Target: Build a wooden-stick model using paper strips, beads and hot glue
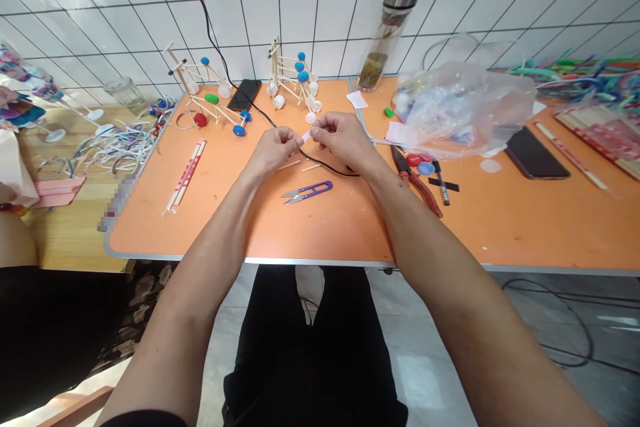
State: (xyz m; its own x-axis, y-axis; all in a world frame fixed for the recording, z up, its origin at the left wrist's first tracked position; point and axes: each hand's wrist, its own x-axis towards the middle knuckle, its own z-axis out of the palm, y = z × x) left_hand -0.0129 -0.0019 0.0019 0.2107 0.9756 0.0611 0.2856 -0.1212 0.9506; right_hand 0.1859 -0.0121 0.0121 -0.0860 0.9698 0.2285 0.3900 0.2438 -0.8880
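Observation:
My left hand (275, 147) is closed in a pinch on a small whitish strip (306, 136), which looks like paper. From the other side, my right hand (343, 137) has its thumb and forefinger pressed together at the strip's other end. Just below the hands lie short pieces of wooden stick (289, 165) and a black cable (330, 167). Purple thread snips (323, 189) rest on the orange table (320, 233), nearer to me. Behind the hands stands a wooden stick model (285, 70) with blue and white balls or caps.
Another stick model (193, 90) and wrapped chopsticks (186, 175) are at left, near a phone (245, 94). A glass bottle (383, 47) stands by the wall. Rightward are a plastic bag (470, 103), pliers (425, 195), a marker (441, 183) and another phone (537, 155). Someone sits at far left.

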